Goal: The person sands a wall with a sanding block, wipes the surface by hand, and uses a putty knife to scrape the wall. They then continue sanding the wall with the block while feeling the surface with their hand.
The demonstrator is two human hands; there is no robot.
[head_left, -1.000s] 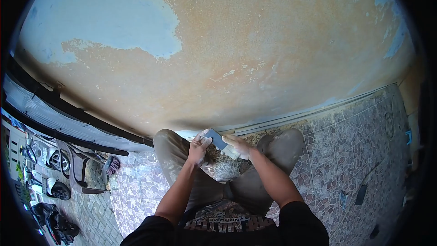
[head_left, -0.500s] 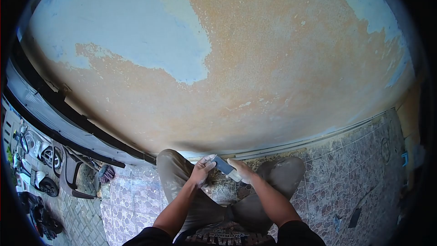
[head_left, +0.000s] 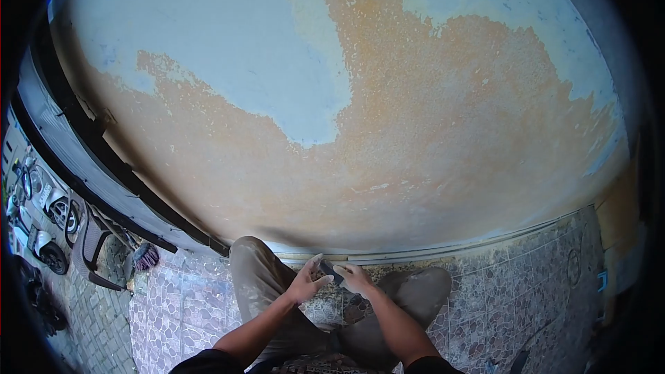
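Observation:
Between my hands, above the floor and in front of the wall, is a small dark grey sanding block (head_left: pixel 328 271). My left hand (head_left: pixel 306 285) is closed on its left side, fingers behind and thumb toward me. On the other side my right hand (head_left: pixel 355 279) grips its right end. Both hands look dusty and partly cover the block. The wall (head_left: pixel 422 118) ahead has bare orange-tan areas with ragged edges against pale blue-white paint.
My bent legs (head_left: pixel 267 277) flank my hands on the stone-patterned floor (head_left: pixel 187 312). To the left are a dark rail (head_left: pixel 138 187), a woven chair (head_left: pixel 86 249), a purple mop head (head_left: pixel 145 256) and parked motorbikes (head_left: pixel 41 242). A dark flat object (head_left: pixel 518 361) lies at lower right.
My hands have come closer together around the block, which is turned so less of it shows. The view has tilted up, bringing more of the upper wall into sight.

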